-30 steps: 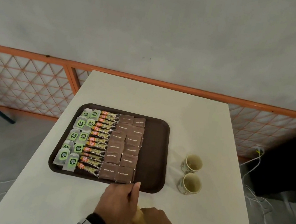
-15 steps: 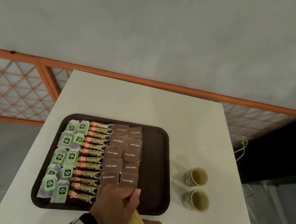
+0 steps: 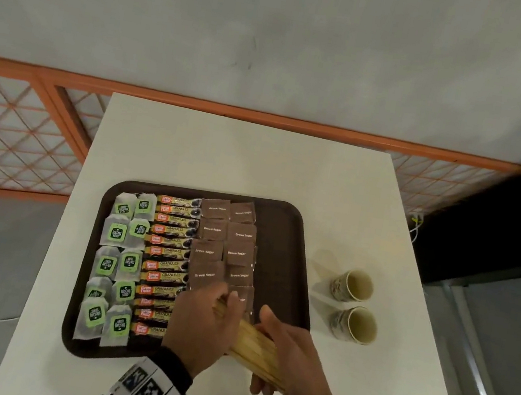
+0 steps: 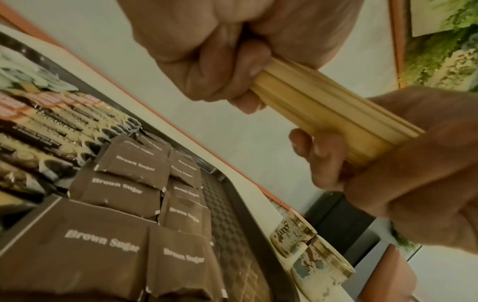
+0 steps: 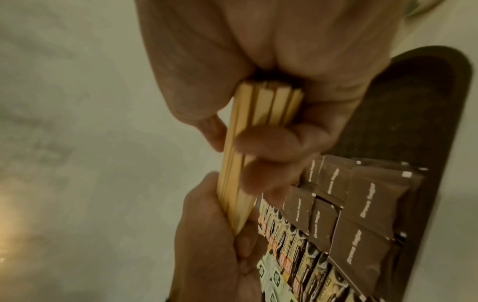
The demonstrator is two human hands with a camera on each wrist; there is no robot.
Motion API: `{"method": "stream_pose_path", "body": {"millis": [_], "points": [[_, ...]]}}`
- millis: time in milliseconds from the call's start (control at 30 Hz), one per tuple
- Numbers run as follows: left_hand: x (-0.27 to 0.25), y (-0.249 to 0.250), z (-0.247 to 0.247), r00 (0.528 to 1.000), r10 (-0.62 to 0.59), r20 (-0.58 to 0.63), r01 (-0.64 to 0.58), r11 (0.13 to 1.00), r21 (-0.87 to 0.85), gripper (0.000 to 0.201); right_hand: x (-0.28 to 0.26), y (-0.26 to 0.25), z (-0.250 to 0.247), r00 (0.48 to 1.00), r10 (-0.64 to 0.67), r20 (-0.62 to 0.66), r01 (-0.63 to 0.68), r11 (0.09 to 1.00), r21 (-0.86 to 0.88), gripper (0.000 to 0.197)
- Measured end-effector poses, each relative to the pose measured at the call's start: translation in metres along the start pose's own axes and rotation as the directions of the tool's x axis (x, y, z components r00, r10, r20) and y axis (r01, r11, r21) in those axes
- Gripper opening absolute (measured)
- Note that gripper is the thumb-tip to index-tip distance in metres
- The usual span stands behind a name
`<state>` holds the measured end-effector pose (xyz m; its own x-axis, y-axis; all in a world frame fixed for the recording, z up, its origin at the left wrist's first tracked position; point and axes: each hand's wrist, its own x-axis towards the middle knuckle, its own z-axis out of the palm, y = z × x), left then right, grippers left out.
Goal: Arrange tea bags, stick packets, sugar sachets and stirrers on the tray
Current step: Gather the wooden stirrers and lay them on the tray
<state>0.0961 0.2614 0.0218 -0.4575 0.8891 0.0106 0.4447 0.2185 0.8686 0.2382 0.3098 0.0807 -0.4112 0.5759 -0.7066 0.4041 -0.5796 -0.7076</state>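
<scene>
Both my hands were wrapped round the stirrers [image 3: 254, 346], left hand [image 3: 202, 328] at the far end, right hand [image 3: 290, 369] nearer me, over the tray's [image 3: 284, 235] near edge. Best bet: keep them squared, lay them in the bare right strip.

The stirrers [image 4: 328, 114] are pale, smooth wood. The tray [image 4: 227, 204] looks like dark matt plastic with a checkered texture. The sugar sachets [image 4: 124, 183] are matt brown paper, the stick packets [image 3: 169, 247] glossy foil. The tea bags [image 3: 117, 232] seem thin gauzy paper. The table [image 3: 241, 160] is smooth matt white.
</scene>
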Motion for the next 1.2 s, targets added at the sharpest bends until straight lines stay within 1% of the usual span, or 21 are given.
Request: {"method": "stream_pose_path", "body": {"millis": [67,100,167,200,233,300,333,400,433,467,500,533,567,600,633,700,767,833,933,1033,1200], "points": [[0.005,0.000,-0.007,1.000,-0.019,0.023,0.018,1.000,0.010,0.037,-0.003,-0.004,0.002,0.995,-0.010,0.101,0.025,0.989,-0.148,0.049],[0.009,0.001,-0.010,0.998,-0.004,0.056,0.003,1.000,0.017,0.038,-0.004,-0.007,0.001,0.984,0.010,0.176,0.029,0.975,-0.219,0.044],[0.019,0.004,-0.017,0.986,0.108,0.130,-0.108,0.994,-0.005,0.034,-0.004,-0.013,-0.001,0.946,0.100,0.308,0.019,0.931,-0.363,0.033],[0.024,0.006,-0.019,0.974,0.168,0.154,-0.169,0.986,-0.009,0.031,-0.004,-0.016,-0.002,0.933,0.142,0.329,0.014,0.903,-0.429,0.027],[0.028,0.007,-0.020,0.962,0.215,0.165,-0.218,0.976,-0.004,0.029,-0.004,-0.018,-0.001,0.932,0.162,0.325,0.015,0.877,-0.480,0.022],[0.035,0.006,-0.014,0.952,0.255,0.168,-0.261,0.965,0.010,0.028,-0.002,-0.019,0.001,0.954,0.135,0.269,0.025,0.855,-0.517,0.013],[0.038,0.005,-0.009,0.954,0.242,0.175,-0.247,0.969,0.003,0.028,-0.001,-0.020,0.000,0.966,0.104,0.238,0.031,0.864,-0.502,0.010],[0.048,0.001,-0.002,0.964,0.182,0.195,-0.184,0.983,-0.009,0.030,0.011,-0.017,-0.006,0.984,0.043,0.172,0.048,0.868,-0.495,0.009],[0.053,-0.003,-0.001,0.972,0.130,0.196,-0.130,0.991,-0.016,0.036,0.022,-0.014,-0.011,0.994,0.011,0.106,0.047,0.845,-0.533,0.009],[0.056,-0.005,-0.003,0.980,0.069,0.188,-0.066,0.998,-0.023,0.043,0.036,-0.012,-0.017,1.000,-0.029,0.002,0.025,0.808,-0.588,0.012],[0.057,-0.008,-0.006,0.986,0.020,0.164,-0.017,1.000,-0.023,0.048,0.053,-0.009,-0.024,0.989,-0.077,-0.129,-0.025,0.763,-0.646,0.016],[0.056,-0.010,-0.010,0.991,-0.008,0.135,0.010,1.000,-0.015,0.047,0.071,-0.007,-0.029,0.958,-0.130,-0.254,-0.085,0.719,-0.690,0.019],[0.052,-0.011,-0.014,0.993,-0.019,0.119,0.020,1.000,-0.011,0.042,0.086,-0.007,-0.031,0.922,-0.173,-0.346,-0.138,0.689,-0.712,0.021],[0.046,-0.013,-0.017,0.991,-0.022,0.134,0.024,1.000,-0.018,0.033,0.101,-0.007,-0.031,0.895,-0.194,-0.401,-0.177,0.671,-0.720,0.023],[0.038,-0.015,-0.018,0.983,-0.015,0.183,0.021,0.999,-0.031,0.024,0.113,-0.006,-0.029,0.881,-0.192,-0.433,-0.212,0.658,-0.722,0.026],[0.021,-0.017,-0.019,0.949,-0.002,0.314,0.017,0.999,-0.043,0.012,0.128,-0.005,-0.023,0.867,-0.151,-0.475,-0.280,0.641,-0.714,0.033],[0.009,-0.020,-0.020,0.923,-0.019,0.384,0.039,0.998,-0.044,0.012,0.135,-0.005,-0.018,0.854,-0.120,-0.506,-0.322,0.643,-0.695,0.040],[0.002,-0.023,-0.020,0.912,-0.048,0.408,0.073,0.996,-0.045,0.012,0.137,-0.006,-0.019,0.851,-0.085,-0.518,-0.351,0.641,-0.682,0.046],[-0.005,-0.028,-0.020,0.897,-0.062,0.438,0.087,0.996,-0.037,0.008,0.138,-0.005,-0.025,0.862,-0.032,-0.505,-0.378,0.622,-0.685,0.053],[-0.007,-0.030,-0.022,0.889,-0.074,0.452,0.098,0.995,-0.029,0.007,0.139,-0.003,-0.027,0.862,-0.020,-0.506,-0.390,0.613,-0.687,0.053],[-0.006,-0.033,-0.030,0.878,-0.085,0.472,0.110,0.994,-0.026,0.007,0.136,-0.004,-0.024,0.836,-0.037,-0.547,-0.423,0.591,-0.686,0.051]]}}
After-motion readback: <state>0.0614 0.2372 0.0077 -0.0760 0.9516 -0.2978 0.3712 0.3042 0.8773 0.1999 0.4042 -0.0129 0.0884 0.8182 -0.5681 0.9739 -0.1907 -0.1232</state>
